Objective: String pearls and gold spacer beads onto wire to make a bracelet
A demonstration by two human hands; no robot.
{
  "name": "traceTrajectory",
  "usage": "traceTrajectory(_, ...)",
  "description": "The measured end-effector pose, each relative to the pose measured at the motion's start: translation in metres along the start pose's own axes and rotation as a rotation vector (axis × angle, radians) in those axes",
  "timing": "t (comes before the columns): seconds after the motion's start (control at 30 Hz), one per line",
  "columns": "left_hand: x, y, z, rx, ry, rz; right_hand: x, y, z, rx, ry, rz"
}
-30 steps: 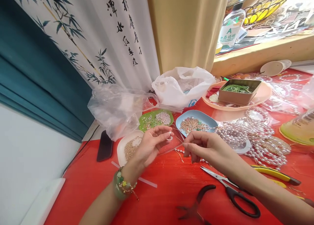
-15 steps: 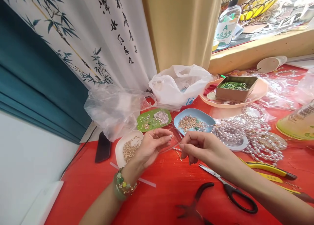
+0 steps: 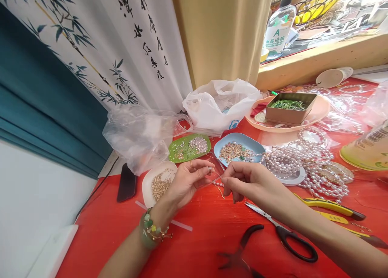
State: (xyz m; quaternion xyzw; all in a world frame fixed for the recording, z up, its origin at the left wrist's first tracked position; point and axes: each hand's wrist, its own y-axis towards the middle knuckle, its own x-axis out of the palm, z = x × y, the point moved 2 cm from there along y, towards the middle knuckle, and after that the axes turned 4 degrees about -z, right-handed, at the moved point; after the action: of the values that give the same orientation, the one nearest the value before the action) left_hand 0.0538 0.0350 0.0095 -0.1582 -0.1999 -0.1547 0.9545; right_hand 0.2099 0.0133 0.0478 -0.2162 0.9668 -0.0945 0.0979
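Observation:
Between thumb and forefinger, my left hand pinches a small pearl bead. A thin thread or wire runs from the bead to my right hand, whose fingertips are closed on it. Below the gap between my hands lies a short beaded strand on the red table. Beside my left wrist is a white dish of tiny gold beads. Just beyond my hands stand a green dish with pearl beads and a blue dish with gold beads.
Scissors, black-handled pliers and yellow-handled pliers lie near my right forearm. Coiled pearl strands spread at the right. A phone lies at left. Plastic bags and a tin of green cord stand behind.
The view has shifted very slightly. Both hands keep nearly the same pose, with the bead and thread still between them.

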Motion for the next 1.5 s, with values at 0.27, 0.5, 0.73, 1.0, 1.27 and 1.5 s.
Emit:
traceTrajectory(0.27, 0.001, 0.000, -0.001, -0.006, 0.022, -0.046, -0.001, -0.001, 0.001, -0.009, -0.025, -0.016)
traceTrajectory(0.5, 0.001, 0.001, -0.002, -0.020, 0.015, -0.028, -0.001, 0.000, 0.002, -0.011, -0.020, -0.022)
traceTrajectory(0.73, 0.001, 0.001, -0.002, -0.025, -0.005, -0.038, 0.000, 0.000, 0.003, -0.010, -0.043, -0.017)
traceTrajectory(1.0, 0.003, -0.001, -0.003, -0.011, 0.034, -0.049, 0.000, 0.002, 0.005, -0.019, -0.072, -0.039)
traceTrajectory(1.27, 0.002, -0.002, 0.000, 0.068, 0.213, -0.047, 0.000, 0.007, 0.013, -0.070, -0.034, -0.078)
traceTrajectory(1.5, 0.003, -0.008, 0.008, 0.274, 0.455, -0.054, -0.002, 0.007, 0.011, -0.099, -0.042, -0.082)
